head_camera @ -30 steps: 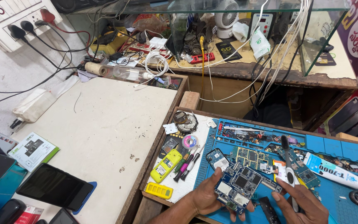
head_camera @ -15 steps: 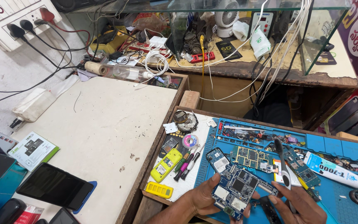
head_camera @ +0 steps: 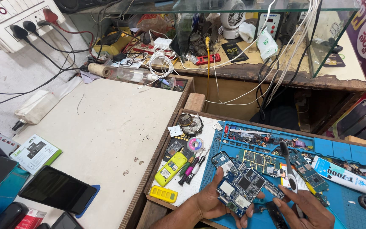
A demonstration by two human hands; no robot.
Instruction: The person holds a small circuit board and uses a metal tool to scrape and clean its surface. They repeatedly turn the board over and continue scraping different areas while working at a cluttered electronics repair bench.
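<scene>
My left hand [head_camera: 210,199] holds a blue phone circuit board [head_camera: 244,187] by its lower left edge, tilted over the blue repair mat [head_camera: 352,199]. My right hand [head_camera: 308,208] grips a black and white brush-like tool [head_camera: 288,165] that stands upright just right of the board. Its fingertips touch the board's right end. A second green circuit board [head_camera: 257,160] lies on the mat behind. A yellow phone [head_camera: 170,168] and several screwdrivers [head_camera: 193,167] lie to the left of my left hand.
A white glue tube [head_camera: 343,174] lies on the mat at right. A yellow battery cover [head_camera: 163,194] sits near the tray's front edge. On the white counter [head_camera: 106,127] at left lie a dark phone [head_camera: 57,195] and a green booklet [head_camera: 35,152]. Cables and a small fan [head_camera: 232,19] crowd the far shelf.
My right hand has raised the tool from lying flat near the mat to standing upright beside the board. The board has tilted slightly in my left hand.
</scene>
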